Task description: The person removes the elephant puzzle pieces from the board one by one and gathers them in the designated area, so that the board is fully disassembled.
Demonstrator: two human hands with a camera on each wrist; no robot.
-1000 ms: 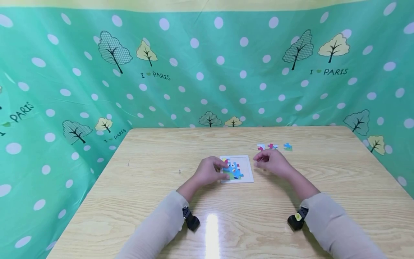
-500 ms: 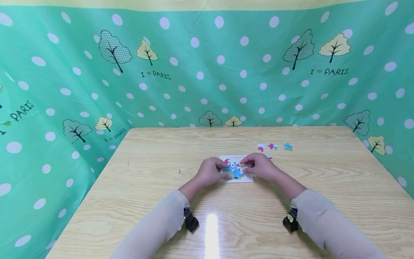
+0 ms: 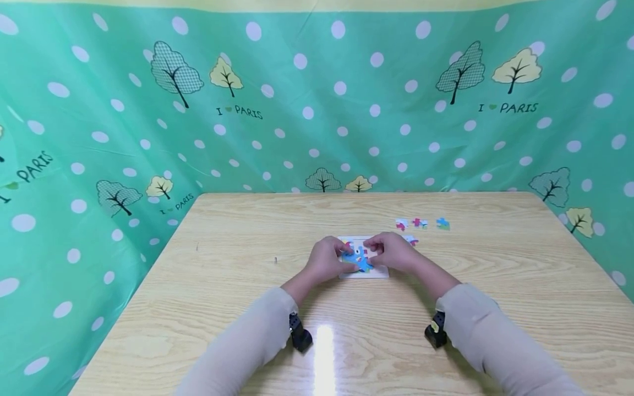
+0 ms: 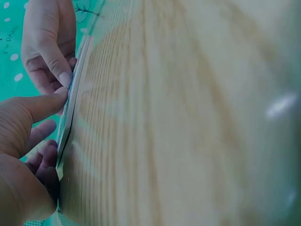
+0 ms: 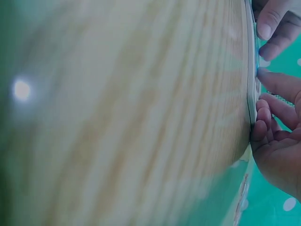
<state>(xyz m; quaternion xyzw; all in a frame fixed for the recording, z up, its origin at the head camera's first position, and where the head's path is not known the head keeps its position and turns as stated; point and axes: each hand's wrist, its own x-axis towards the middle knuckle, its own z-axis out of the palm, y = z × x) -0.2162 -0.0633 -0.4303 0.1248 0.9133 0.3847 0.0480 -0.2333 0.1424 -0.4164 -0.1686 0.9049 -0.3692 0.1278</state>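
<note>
Wooden tabletop [image 3: 223,275]: puzzle frame [image 3: 365,276] lies between left hand [image 3: 328,259] (fingers spread over pieces [image 3: 363,264]) and right hand [image 3: 393,253] (whether fingers pinch, cannot tell).
</note>
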